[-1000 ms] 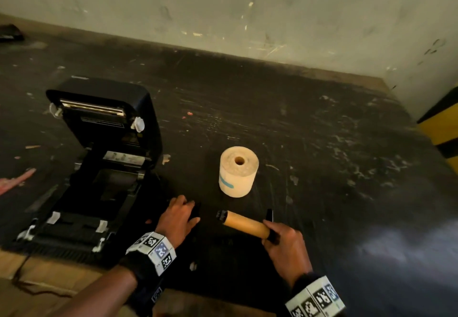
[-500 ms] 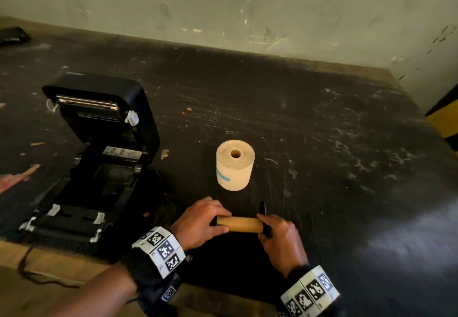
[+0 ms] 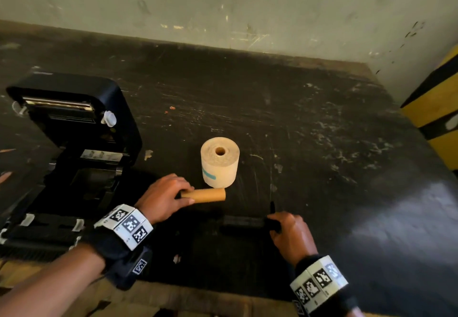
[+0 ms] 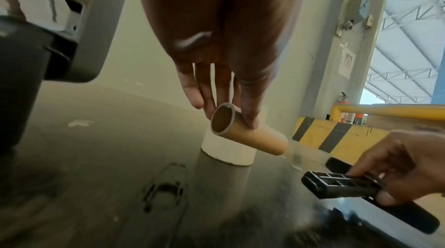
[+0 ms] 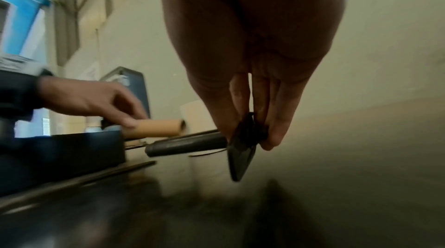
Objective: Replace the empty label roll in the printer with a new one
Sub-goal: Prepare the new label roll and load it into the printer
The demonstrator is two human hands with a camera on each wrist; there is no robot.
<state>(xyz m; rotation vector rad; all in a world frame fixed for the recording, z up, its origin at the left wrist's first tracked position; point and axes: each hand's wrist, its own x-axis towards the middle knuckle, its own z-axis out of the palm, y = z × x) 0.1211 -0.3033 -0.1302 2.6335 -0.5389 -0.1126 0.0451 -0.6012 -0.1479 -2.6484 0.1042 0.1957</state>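
Note:
My left hand [image 3: 171, 196] [image 4: 226, 111] pinches one end of the empty brown cardboard core [image 3: 207, 195] [image 4: 253, 138] [image 5: 156, 128] and holds it level just above the table. My right hand [image 3: 285, 227] [image 5: 250, 128] grips the flanged end of the black plastic spindle [image 3: 244, 222] [image 4: 342, 185] [image 5: 187, 145], which is out of the core and points left. The new cream label roll [image 3: 220, 161] [image 4: 228, 151] stands on end right behind the core. The black printer [image 3: 71, 148] sits at the left with its lid up and its roll bay bare.
The dark scratched tabletop [image 3: 309, 143] runs back to a pale wall [image 3: 247, 6]. A yellow-and-black striped barrier [image 3: 438, 108] stands at the right edge. The table's wooden front edge [image 3: 198, 299] lies just below my wrists.
Half a second ago both hands held the core with the spindle inside. The right hand has drawn the spindle out to the right and toward me; the left hand keeps the bare core.

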